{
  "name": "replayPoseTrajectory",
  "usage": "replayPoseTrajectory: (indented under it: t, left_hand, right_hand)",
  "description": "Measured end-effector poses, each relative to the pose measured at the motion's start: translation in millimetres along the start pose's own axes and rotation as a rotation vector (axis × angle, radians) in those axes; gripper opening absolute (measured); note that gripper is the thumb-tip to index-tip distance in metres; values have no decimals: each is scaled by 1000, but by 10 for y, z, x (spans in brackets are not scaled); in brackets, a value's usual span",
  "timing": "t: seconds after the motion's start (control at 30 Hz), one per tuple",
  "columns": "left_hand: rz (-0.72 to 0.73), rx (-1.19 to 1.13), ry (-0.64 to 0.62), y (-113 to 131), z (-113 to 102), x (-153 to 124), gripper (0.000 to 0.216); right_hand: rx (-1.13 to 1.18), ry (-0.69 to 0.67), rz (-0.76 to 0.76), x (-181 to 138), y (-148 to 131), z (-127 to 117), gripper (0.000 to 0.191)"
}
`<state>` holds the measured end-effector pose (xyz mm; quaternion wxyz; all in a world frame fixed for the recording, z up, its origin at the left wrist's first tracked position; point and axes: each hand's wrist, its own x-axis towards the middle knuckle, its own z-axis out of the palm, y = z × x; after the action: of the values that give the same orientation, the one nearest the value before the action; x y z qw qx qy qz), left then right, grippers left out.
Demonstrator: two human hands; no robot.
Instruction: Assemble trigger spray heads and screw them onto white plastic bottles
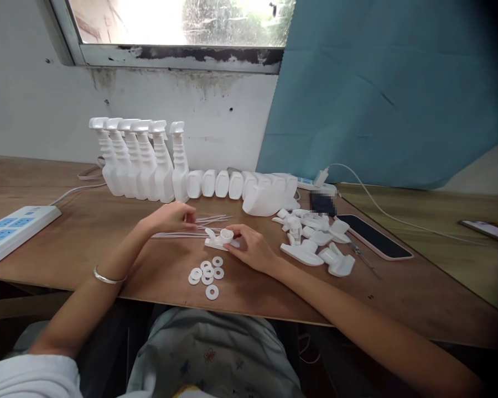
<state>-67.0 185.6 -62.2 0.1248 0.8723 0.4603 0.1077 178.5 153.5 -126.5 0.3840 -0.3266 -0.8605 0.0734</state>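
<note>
Head-worn view; faces forward, down over table (249, 293); close

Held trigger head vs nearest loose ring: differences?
The trigger head is irregular, with jutting parts; the ring is flat and round with a hole. The trigger head is larger than the ring. The right hand holds the trigger head; the ring lies untouched. Both are white.

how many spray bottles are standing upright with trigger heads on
6. Five spray bottles stand overlapping in a row near the white wall; the sixth stands just to their right. All six tops show, so none seems hidden.
</note>
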Motion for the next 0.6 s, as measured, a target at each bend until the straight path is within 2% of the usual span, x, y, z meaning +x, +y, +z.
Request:
replayPoseTrajectory:
  t: [0.07,0.13,0.2,0.33,0.47,0.53,0.6]
  left_hand:
    - [-123,72,-228,-127,-80,-34,32]
    - [-221,128,-341,-221,-98,-42,33]
    - [-242,137,-377,-283,-70,-24,30]
    - [-127,72,-408,-348,-23,6,19]
    - [-112,16,-353,-331,-141,-63,13]
    - [-126,-66,-221,-278,-225,-104,15]
    - [-91,-223,4,-195,-269,-116,18]
  right_hand:
    - [11,9,-17,-6,20,12,28]
    - [20,27,-42,-10,36,24,27]
    - [19,41,-60,-12,44,30,26]
    - [-5,40,-81,-10,41,24,25]
    - [-9,14,-88,-15,28,12,26]
    - [4,-10,-82,-19,18,9,28]
    - [26,-31,-82,-22,7,11,31]
